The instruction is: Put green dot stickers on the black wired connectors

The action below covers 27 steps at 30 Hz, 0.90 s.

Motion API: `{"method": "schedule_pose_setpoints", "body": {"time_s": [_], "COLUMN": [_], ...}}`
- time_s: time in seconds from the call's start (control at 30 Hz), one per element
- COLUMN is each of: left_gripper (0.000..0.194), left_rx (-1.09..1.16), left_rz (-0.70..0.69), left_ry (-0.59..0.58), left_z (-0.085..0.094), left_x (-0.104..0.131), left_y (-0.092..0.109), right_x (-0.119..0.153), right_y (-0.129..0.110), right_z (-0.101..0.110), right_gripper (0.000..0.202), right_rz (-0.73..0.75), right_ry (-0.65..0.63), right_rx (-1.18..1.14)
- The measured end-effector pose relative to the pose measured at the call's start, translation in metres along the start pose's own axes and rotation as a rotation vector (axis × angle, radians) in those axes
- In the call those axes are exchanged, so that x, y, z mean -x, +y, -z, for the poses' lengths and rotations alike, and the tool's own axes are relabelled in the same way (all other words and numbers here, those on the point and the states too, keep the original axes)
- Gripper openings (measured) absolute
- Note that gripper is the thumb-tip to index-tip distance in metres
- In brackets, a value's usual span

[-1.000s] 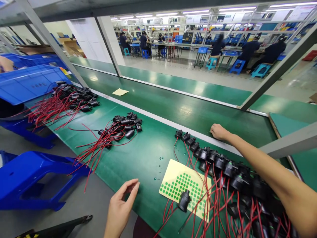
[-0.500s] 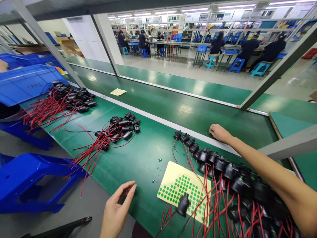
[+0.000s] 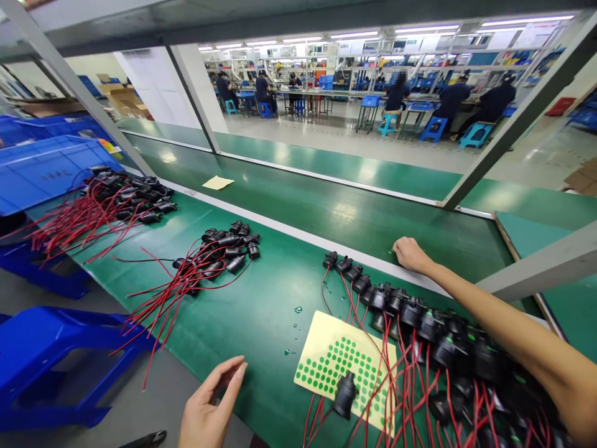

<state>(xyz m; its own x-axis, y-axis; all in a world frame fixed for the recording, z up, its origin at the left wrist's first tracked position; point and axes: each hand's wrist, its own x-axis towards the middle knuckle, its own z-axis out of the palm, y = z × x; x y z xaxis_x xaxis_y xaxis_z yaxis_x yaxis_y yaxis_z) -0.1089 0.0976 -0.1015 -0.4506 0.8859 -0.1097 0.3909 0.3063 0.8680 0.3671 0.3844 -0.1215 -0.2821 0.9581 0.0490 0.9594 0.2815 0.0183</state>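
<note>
My left hand hovers by the front edge of the green table, thumb and forefinger bent toward each other with a gap between, holding nothing visible. My right hand is closed, knuckles up, over the sunken green strip behind the white rail. A tiny green speck shows beside its fingertips; what they hold, if anything, is hidden. Below that arm lies a row of black sockets with red and black wires. A yellow sheet of round green stickers lies between the hands, with one black socket on it.
Two heaps of wired black sockets, a near one and a far one, lie to the left. Beyond are a blue crate and a blue stool. Grey posts rise around the table. Water drops dot its top. People sit working far behind.
The view has shifted slightly. My left hand has moved a little left and down in the picture. My right hand stays closed in nearly the same place; the sockets and sheet lie as before.
</note>
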Motion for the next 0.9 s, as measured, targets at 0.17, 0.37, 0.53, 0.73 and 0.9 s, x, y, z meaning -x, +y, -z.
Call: {"method": "schedule_pose_setpoints", "body": {"time_s": [0.17, 0.37, 0.53, 0.73, 0.9], "left_gripper": [0.047, 0.023, 0.018, 0.019, 0.018], "left_rx": [-0.013, -0.019, 0.117, 0.257, 0.289], "left_rz": [-0.057, -0.434, -0.612, -0.572, -0.464], "left_ry": [-0.041, -0.288, -0.467, -0.625, -0.633], "left_z": [-0.004, -0.049, -0.120, -0.165, -0.164], "left_x": [-0.008, -0.042, -0.072, -0.077, -0.089], "left_y": [0.008, 0.086, 0.166, 0.192, 0.179], "right_x": [0.004, 0.002, 0.024, 0.048, 0.017], "right_y": [0.005, -0.028, -0.096, -0.136, -0.080], "right_z": [0.017, 0.052, 0.093, 0.120, 0.088], "right_gripper": [0.028, 0.027, 0.019, 0.016, 0.024], "right_rz": [-0.008, 0.139, 0.368, 0.442, 0.181], "right_ry": [0.045, 0.092, 0.190, 0.214, 0.166], "right_rx": [-0.075, -0.196, -0.350, -0.488, -0.468]}}
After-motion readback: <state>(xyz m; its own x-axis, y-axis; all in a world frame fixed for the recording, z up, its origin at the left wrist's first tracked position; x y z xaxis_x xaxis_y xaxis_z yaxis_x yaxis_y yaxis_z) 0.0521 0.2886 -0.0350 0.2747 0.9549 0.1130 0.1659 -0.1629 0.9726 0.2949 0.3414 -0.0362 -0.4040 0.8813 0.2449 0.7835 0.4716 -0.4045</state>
